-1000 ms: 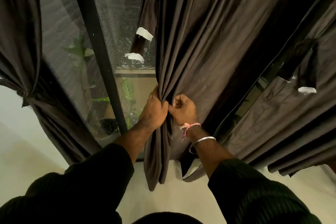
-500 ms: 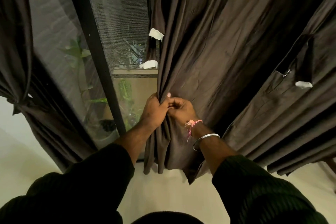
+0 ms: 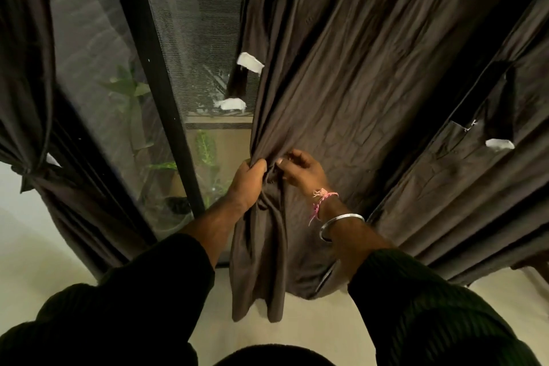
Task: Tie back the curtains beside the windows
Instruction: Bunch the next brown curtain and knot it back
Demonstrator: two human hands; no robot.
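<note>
A dark brown middle curtain (image 3: 341, 92) hangs before the window. My left hand (image 3: 248, 183) grips its gathered left edge in a fist. My right hand (image 3: 300, 171), with a pink thread and a steel bangle at the wrist, touches the folds just beside the left hand, fingers loosely bent. A dark tie-back strap with white tips (image 3: 237, 83) dangles behind the curtain's left edge. The left curtain (image 3: 32, 134) is bunched and tied. A right curtain (image 3: 475, 202) hangs loose with its own strap (image 3: 502, 116).
A black window frame post (image 3: 160, 92) runs between glass and mesh panels. Potted plants (image 3: 205, 148) stand outside behind the glass. Pale floor (image 3: 297, 330) lies below the curtain hems.
The gathered curtain bunch and both hands have shifted slightly up and right. My right hand has loosened from a pinch on the folds to bent fingers touching them.
</note>
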